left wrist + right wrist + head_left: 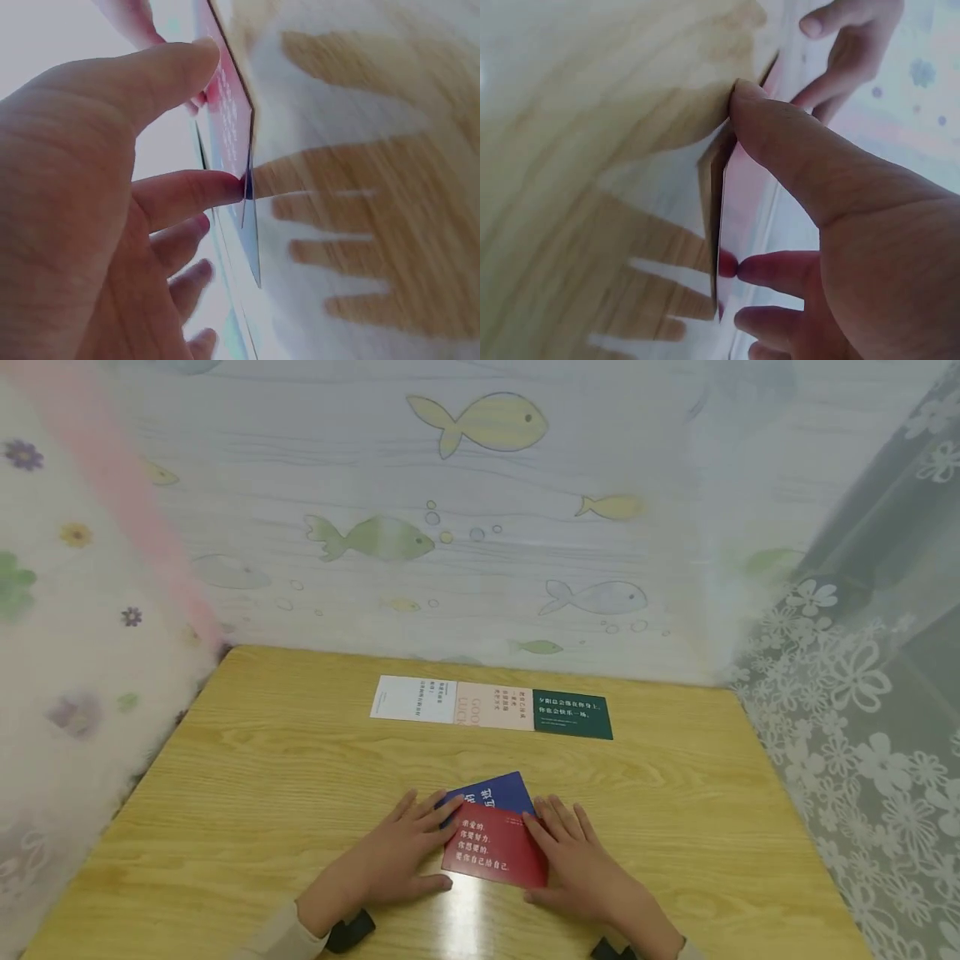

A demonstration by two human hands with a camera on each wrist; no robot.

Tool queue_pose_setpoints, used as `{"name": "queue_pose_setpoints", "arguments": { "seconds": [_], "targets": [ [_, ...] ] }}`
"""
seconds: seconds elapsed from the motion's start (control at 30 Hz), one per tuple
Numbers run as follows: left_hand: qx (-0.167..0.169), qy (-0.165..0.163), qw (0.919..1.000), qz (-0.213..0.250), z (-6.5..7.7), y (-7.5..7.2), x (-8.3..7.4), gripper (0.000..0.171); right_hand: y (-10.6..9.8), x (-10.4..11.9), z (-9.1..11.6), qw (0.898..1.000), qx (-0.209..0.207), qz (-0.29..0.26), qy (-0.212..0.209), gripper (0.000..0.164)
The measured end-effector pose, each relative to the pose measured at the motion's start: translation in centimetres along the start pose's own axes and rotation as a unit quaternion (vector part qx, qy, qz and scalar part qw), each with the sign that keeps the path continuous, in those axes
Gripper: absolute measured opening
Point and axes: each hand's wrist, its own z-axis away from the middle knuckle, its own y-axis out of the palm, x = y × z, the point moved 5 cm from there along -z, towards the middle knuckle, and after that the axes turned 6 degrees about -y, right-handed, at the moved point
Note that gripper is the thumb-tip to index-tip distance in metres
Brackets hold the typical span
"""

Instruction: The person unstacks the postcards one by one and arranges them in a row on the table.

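A red card (491, 847) with white writing lies overlapping a blue card (506, 791), whose upper part shows behind it on the wooden table. My left hand (397, 856) is at the left side of both, fingers extended, the index fingertip touching the red card's upper left corner and the thumb (176, 67) spread below. On the right side, my right hand (585, 868) has its index fingertip on the red card's upper right corner. Its thumb (780, 131) meets the card's lower right corner. The other fingers of both hands are spread out.
Farther back, a white card (412, 700), a pale pink card (495, 706) and a dark green card (573, 714) lie edge to edge in a row. The table (300, 760) ends at a fish-patterned curtain (480, 560); lace and flowered cloth hang at the sides.
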Motion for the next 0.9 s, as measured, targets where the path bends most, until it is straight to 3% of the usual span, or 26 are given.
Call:
{"name": "queue_pose_setpoints", "arguments": {
  "seconds": [0.2, 0.43, 0.9],
  "targets": [
    [-0.026, 0.01, 0.9995, -0.015, -0.1, -0.2, -0.2, 0.074, -0.6, -1.3, 0.8, 0.999, -0.031, 0.007, 0.002, 0.098],
    [-0.052, 0.003, 0.9986, -0.011, -0.8, -0.2, 0.1, 0.094, -1.3, -2.7, 1.3, 0.999, -0.04, -0.018, -0.009, 0.103],
    [-0.023, -0.017, 0.9996, 0.008, -1.3, 0.1, 0.4, 0.102, -1.5, -2.7, 0.9, 0.998, -0.034, -0.041, -0.024, 0.1]
  ]
}}
